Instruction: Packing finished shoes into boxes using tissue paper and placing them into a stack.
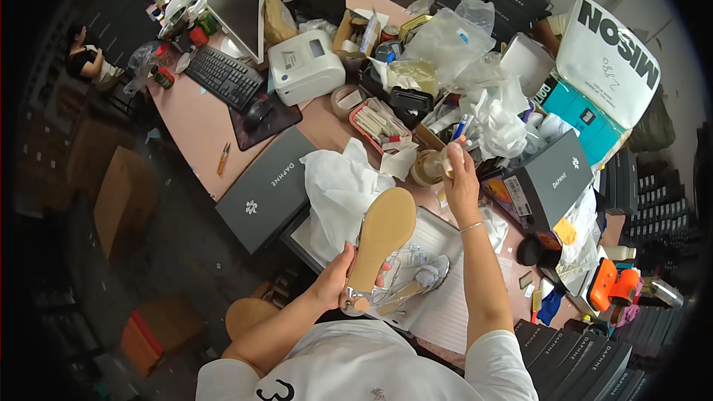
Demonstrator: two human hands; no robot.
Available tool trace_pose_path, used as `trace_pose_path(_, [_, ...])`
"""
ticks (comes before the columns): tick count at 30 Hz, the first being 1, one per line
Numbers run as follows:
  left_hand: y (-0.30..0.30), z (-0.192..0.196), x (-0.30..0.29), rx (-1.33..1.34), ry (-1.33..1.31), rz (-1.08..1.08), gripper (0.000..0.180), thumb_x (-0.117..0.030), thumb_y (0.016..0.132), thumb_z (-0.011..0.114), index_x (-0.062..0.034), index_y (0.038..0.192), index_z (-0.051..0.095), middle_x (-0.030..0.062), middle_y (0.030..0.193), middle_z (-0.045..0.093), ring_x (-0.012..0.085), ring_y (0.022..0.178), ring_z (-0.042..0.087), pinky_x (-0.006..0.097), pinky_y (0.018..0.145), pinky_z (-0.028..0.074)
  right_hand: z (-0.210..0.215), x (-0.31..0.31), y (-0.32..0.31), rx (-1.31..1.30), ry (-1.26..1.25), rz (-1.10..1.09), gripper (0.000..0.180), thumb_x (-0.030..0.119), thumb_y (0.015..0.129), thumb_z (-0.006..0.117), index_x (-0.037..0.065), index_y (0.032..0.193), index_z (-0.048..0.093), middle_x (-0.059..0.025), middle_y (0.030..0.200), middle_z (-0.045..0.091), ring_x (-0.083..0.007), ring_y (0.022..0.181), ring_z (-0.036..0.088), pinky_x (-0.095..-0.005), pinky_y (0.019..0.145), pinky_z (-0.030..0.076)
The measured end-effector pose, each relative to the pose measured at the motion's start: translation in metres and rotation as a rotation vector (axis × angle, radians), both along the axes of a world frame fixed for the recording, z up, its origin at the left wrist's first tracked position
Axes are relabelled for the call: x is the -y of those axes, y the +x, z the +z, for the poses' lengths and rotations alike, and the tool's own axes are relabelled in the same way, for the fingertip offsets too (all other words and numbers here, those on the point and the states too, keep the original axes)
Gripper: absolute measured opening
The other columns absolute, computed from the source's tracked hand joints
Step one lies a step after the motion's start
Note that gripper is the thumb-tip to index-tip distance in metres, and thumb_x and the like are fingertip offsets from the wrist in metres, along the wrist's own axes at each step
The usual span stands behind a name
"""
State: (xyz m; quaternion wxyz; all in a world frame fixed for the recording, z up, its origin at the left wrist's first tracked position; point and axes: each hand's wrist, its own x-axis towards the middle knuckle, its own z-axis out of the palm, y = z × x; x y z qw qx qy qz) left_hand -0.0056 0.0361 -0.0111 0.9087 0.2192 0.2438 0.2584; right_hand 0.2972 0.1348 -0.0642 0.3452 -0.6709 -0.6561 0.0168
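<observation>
My left hand (336,281) grips a sandal (380,241) near its heel, tan sole turned up, with clear and silver straps hanging below it. My right hand (459,174) is stretched forward over the desk, fingers closed on a small light object, right beside a round tan tape roll (425,168). Under the sandal lies an open shoe box (445,304) with white tissue paper (342,189) spilling out of it.
A grey shoe box lid (269,189) lies at the left, another grey box (548,178) at the right. Further back stand a white label printer (306,67), a keyboard (223,76), a mouse (257,111) and heaps of plastic bags (453,44). A person (85,59) sits far left.
</observation>
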Motion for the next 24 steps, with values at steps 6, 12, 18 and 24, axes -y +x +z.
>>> trace_pose_path(6, [-0.002,0.002,0.008,-0.091,-0.033,0.04,0.077,-0.067,0.093,0.018,-0.004,0.126,0.049,0.01,0.108,0.06,0.0129,0.085,0.063,0.025,0.066,0.055,-0.011,-0.007,-0.003,-0.195,0.043,-0.027,0.049,-0.001,0.078,0.065,0.011,0.123,0.052,-0.0168,0.124,0.051,-0.0364,0.109,0.055,-0.0397,0.087,0.05])
trace_pose_path(12, [-0.015,-0.007,0.011,-0.044,0.053,-0.078,0.076,-0.066,0.093,0.021,-0.0038,0.122,0.052,0.0086,0.107,0.06,0.0141,0.089,0.061,0.027,0.074,0.052,-0.014,0.049,0.002,-0.831,0.461,-0.455,0.041,0.006,0.088,0.065,0.001,0.124,0.046,-0.0135,0.119,0.053,-0.0216,0.106,0.055,-0.0312,0.09,0.048])
trace_pose_path(18, [-0.021,-0.007,0.027,-0.014,-0.039,-0.066,0.059,-0.056,0.097,0.036,-0.0031,0.114,0.055,0.0086,0.098,0.061,0.0132,0.089,0.06,0.028,0.077,0.05,-0.001,0.049,-0.014,-0.911,0.475,-0.393,0.041,0.008,0.09,0.063,0.0,0.126,0.045,-0.0124,0.121,0.052,-0.0211,0.108,0.054,-0.0314,0.092,0.047])
trace_pose_path(24, [-0.019,0.013,0.04,-0.205,0.148,-0.06,0.021,-0.011,0.09,0.059,-0.0021,0.108,0.055,0.0064,0.091,0.059,0.0123,0.082,0.059,0.034,0.083,0.052,-0.004,0.019,-0.021,-0.228,0.084,-0.084,0.05,0.0,0.08,0.065,0.01,0.126,0.052,-0.0199,0.122,0.05,-0.036,0.112,0.052,-0.0378,0.093,0.045])
